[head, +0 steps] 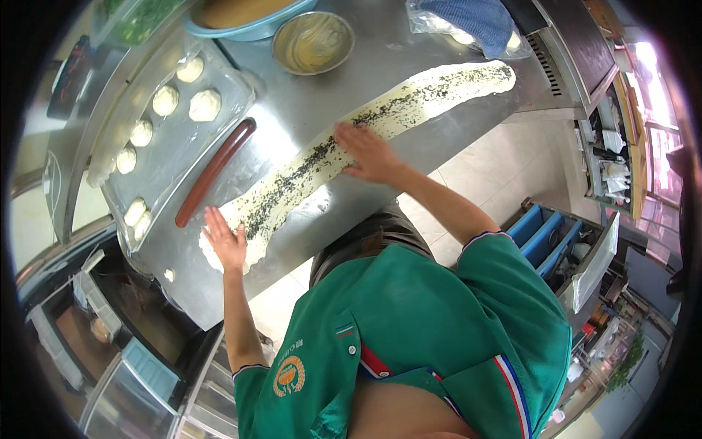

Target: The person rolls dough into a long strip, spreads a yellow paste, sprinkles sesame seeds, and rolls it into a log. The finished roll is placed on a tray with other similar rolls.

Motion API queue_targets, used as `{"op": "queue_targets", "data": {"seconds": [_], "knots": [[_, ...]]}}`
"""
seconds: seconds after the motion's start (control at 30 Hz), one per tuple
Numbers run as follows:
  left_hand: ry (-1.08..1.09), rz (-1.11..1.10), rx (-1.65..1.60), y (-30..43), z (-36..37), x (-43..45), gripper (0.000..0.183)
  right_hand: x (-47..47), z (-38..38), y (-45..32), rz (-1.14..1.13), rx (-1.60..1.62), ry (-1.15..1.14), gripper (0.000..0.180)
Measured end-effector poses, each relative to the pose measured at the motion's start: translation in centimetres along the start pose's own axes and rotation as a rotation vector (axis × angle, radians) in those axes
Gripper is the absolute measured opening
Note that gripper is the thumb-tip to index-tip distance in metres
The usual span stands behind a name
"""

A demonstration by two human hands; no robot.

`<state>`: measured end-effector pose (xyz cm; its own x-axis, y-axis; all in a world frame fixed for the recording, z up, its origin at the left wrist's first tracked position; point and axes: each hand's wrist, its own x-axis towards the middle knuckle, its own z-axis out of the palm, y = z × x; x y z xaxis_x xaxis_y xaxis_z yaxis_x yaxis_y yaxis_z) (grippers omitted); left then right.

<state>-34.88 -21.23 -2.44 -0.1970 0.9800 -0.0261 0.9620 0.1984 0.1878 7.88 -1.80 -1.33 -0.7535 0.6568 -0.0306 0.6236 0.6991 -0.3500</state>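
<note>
A long, thin strip of dough (395,112) stretches diagonally over the stainless steel table (378,52). Dark specks that look like black sesame seeds (296,171) run along its length. Flat on the strip's near-left end lies my left hand (226,238), its thumb held away from the fingers. My right hand (368,152) rests palm down across the middle of the strip, fingers extended. Neither hand grips anything. Beside the strip, close to my left hand, is a reddish-brown rolling pin (216,173).
Several dough balls (165,101) sit on a plastic-lined tray (181,137) at left. A metal bowl (313,44) with yellowish residue stands behind, near a blue basin (252,30). A blue cloth (474,22) covers bagged dough at the back right. A dough scrap (169,274) lies near the left corner.
</note>
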Motion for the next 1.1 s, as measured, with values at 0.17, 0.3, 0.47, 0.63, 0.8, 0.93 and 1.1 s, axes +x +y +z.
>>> {"op": "queue_targets", "data": {"seconds": [0.17,0.3,0.47,0.63,0.8,0.93,1.1], "knots": [[-0.064,0.178,-0.031,7.6,-0.2,5.9,0.090,-3.7,-4.2,10.2,0.549,-0.152,0.290,0.087],[-0.106,0.298,-0.071,13.6,0.1,11.9,0.092,-5.4,-5.4,14.0,0.656,-0.192,0.459,0.084],[-0.204,0.555,-0.111,25.8,2.9,18.8,0.091,-7.7,-6.7,16.4,0.619,-0.037,0.484,0.077],[-0.182,0.768,-0.095,40.7,6.4,21.0,0.090,-10.3,-8.4,18.8,0.693,-0.047,0.471,0.078],[-0.231,0.954,-0.107,44.4,6.6,19.8,0.090,-12.5,-11.0,26.2,0.677,-0.239,0.710,0.074],[-0.402,1.011,-0.011,42.9,4.5,19.1,0.092,-14.3,-12.1,34.7,0.984,-0.280,0.824,0.053],[-0.370,0.977,-0.115,45.3,4.2,21.2,0.092,-15.9,-11.5,40.3,1.152,-0.239,0.790,0.031]]}}
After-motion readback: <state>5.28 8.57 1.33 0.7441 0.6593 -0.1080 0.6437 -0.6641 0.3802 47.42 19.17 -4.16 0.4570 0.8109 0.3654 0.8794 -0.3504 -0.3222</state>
